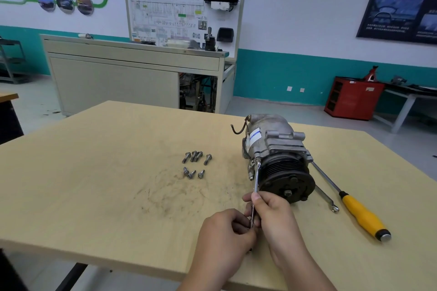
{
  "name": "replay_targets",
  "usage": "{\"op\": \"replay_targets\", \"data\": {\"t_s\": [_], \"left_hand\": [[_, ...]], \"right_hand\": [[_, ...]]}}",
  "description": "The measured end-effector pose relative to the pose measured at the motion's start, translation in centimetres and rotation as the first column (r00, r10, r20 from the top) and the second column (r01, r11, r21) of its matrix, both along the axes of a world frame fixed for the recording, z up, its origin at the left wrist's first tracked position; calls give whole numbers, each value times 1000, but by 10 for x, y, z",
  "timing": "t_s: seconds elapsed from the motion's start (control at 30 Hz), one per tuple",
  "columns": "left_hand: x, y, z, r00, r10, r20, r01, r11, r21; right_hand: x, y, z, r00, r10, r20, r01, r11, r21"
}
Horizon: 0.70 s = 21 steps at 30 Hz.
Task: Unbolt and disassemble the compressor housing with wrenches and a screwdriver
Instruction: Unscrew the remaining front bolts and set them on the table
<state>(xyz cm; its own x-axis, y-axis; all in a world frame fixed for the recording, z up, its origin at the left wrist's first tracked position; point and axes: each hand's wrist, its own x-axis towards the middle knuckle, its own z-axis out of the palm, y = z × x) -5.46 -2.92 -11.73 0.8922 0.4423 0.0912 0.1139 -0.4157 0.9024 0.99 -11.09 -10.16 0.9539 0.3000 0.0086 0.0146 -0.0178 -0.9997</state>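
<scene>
Pale wood bench (94, 172) carries the grey compressor (276, 149), lying just beyond both grips and slightly right. The slim wrench (256, 179) runs lengthwise from the grips away to the housing's left flank. The right grip (272, 217) pinches its shaft nearer the housing, the left grip (224, 231) curls round its tail; loose bolts (196, 164) lie well left.

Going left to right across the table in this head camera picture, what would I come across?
loose bolts → compressor → second wrench lying flat → yellow-handled screwdriver. The left hand, right hand and the held wrench overlap the compressor, so they are left out.
</scene>
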Motion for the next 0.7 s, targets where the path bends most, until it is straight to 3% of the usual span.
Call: {"op": "replay_targets", "data": {"t_s": [0.5,0.7], "left_hand": [[-1,-2,7,1000,-12,-28,12,1000,16],[-2,-3,9,998,-56,-11,55,992,-115]], "right_hand": [[1,-2,5,1000,0,-29,1,1000,23],[2,-4,9,1000,-5,-16,6,999,54]]}}
